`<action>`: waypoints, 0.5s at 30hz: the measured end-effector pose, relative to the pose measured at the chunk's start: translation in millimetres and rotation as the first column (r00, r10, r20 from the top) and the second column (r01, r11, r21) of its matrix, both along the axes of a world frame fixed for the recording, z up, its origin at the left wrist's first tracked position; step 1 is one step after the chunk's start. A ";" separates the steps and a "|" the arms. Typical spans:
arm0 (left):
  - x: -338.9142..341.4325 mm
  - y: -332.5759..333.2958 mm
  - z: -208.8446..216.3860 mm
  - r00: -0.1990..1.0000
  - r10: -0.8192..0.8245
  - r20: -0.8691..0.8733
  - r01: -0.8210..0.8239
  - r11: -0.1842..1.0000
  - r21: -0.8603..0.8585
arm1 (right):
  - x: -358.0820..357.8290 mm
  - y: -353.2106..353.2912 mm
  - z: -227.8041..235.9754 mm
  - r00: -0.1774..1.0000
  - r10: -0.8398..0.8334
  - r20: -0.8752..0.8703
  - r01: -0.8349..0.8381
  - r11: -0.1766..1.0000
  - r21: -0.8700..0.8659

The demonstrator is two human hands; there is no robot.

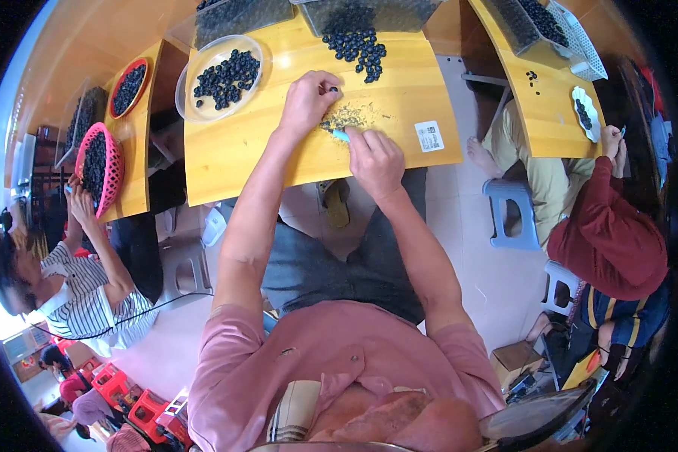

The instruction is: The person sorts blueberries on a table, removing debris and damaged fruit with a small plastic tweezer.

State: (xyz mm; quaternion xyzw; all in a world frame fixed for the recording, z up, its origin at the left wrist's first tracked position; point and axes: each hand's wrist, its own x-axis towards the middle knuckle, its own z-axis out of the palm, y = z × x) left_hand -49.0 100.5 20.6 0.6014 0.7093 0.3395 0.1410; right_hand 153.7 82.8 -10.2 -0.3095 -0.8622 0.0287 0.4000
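My left hand [306, 102] pinches a small dark round bead [334, 90] between thumb and fingertips, just above the wooden table [233, 162]. Beside it, my right hand [375, 154] is closed round a small tool with a light blue handle [341, 135]; its dark end points left, and I cannot make out its exact kind. Fine brownish shavings [350, 116] lie scattered on the wood by both hands. A clear round tub [182, 94] of dark beads stands to the left. Farther back, a loose heap of dark beads [354, 49] spreads from a clear bin.
A white printed label [429, 136] lies on the table's right. People work at side tables: one on the left by a pink basket [116, 169], one in a dark red top [614, 233] on the right. A blue stool [511, 215] stands on the floor.
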 end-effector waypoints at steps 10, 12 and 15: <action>39.5 -85.0 -24.8 0.739 0.162 0.654 -0.305 0.946 0.111 | -0.7 1.9 0.8 1.000 -0.016 -0.010 0.016 0.997 0.070; 44.6 -90.2 -29.3 0.793 0.156 0.589 -0.295 0.944 0.148 | -1.8 0.6 1.8 1.000 -0.006 -0.004 0.006 0.998 0.059; 43.4 -90.6 -24.6 0.864 0.159 0.478 -0.243 0.962 0.120 | -1.8 0.6 -0.1 1.000 -0.003 0.016 0.002 0.998 0.057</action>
